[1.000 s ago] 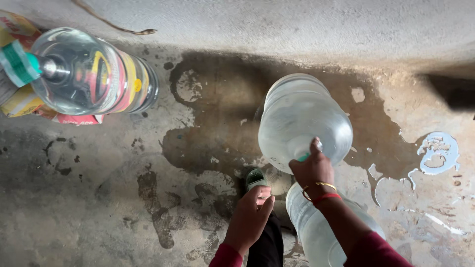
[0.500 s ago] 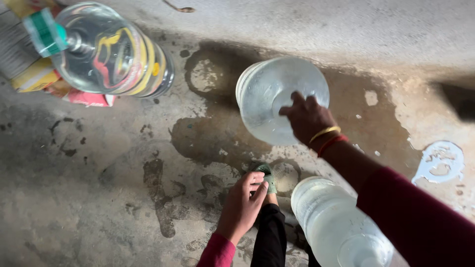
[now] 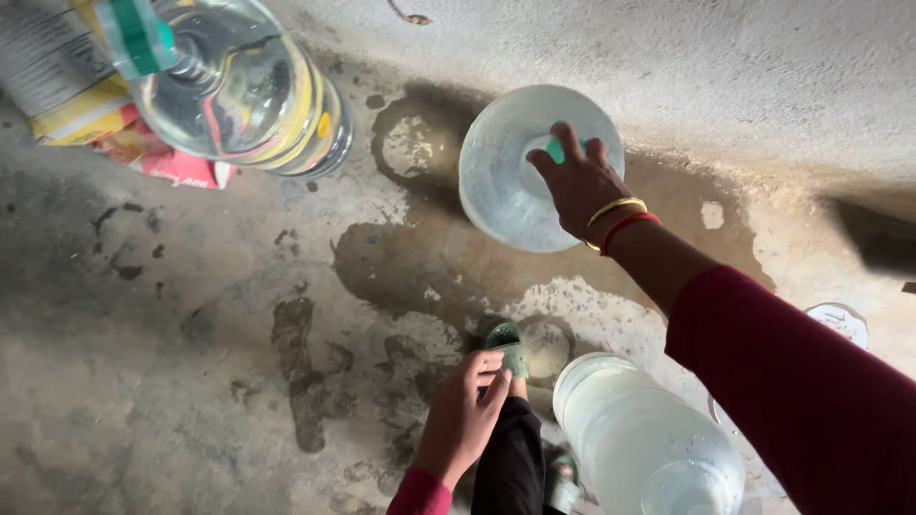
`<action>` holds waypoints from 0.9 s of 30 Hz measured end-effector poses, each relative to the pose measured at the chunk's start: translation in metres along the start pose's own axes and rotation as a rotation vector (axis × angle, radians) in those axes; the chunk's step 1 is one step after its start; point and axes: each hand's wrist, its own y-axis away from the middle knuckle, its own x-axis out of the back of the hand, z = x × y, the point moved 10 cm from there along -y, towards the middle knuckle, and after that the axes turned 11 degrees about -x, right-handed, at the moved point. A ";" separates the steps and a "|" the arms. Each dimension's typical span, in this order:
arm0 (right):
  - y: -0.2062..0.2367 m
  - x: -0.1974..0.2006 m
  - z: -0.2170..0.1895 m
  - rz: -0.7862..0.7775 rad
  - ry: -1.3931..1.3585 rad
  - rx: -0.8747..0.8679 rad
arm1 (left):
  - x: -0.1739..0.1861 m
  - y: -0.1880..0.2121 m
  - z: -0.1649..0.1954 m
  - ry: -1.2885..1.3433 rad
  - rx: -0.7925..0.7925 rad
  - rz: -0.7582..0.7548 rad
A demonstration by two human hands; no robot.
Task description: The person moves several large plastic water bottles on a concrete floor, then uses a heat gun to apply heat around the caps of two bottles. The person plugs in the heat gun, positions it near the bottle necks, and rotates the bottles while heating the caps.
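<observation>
Nearest, the left hand [image 3: 465,410] rests loosely open on the knee. Beyond it, the right hand [image 3: 579,181] grips the green cap of the large water bottle [image 3: 506,181], upright on the wet concrete floor [image 3: 239,334] near the wall. Likely heavy and slippery; grasp the neck.

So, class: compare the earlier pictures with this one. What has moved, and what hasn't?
The right hand has carried the clear water bottle away from the person, farther out over the wet concrete floor, gripping its green cap throughout. The left hand stays on the knee by the green sandal; the second bottle stays near the feet.
</observation>
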 end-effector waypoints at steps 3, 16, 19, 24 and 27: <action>0.015 -0.007 -0.011 0.191 0.083 0.027 | 0.000 0.009 0.008 0.030 -0.009 -0.006; 0.296 0.147 -0.073 0.085 -0.625 -0.186 | -0.001 0.145 0.085 0.130 -0.001 -0.006; 0.352 0.201 -0.104 0.196 -0.694 -0.267 | 0.033 0.204 0.123 0.051 -0.038 0.040; 0.406 0.251 -0.177 0.241 -0.753 -0.289 | 0.114 0.262 0.193 -0.072 -0.188 0.077; 0.404 0.272 -0.238 0.228 -0.756 -0.221 | 0.170 0.280 0.221 -0.045 -0.242 0.157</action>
